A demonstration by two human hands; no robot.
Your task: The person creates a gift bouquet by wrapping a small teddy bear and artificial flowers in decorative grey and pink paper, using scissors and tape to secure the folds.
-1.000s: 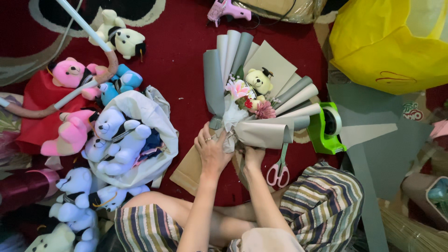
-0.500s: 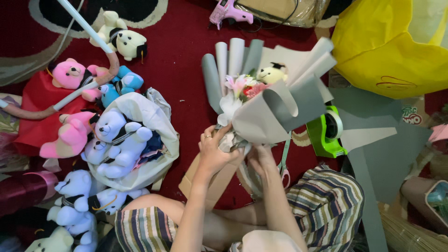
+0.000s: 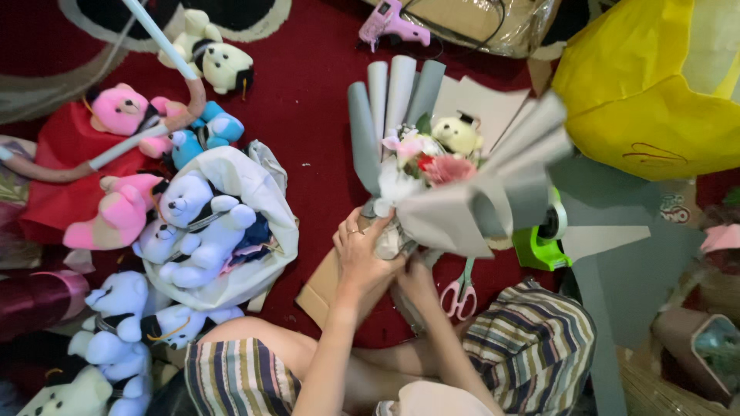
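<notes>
A bouquet wrapped in folded grey paper stands lifted above the red carpet, with pink and red flowers and a small cream bear wearing a black cap inside. My left hand grips its neck from the left, a ring on one finger. My right hand holds the stem end just beneath, partly hidden behind the grey wrap. Pink-handled scissors lie on the carpet next to my right hand.
A white bag of blue and white plush bears lies at left, with pink bears beside it. A green tape dispenser, grey paper sheets, a pink glue gun and a yellow bag surround the bouquet.
The bouquet was raised off the carpet and turned, its grey wrap swinging rightward. Both hands stayed at its base.
</notes>
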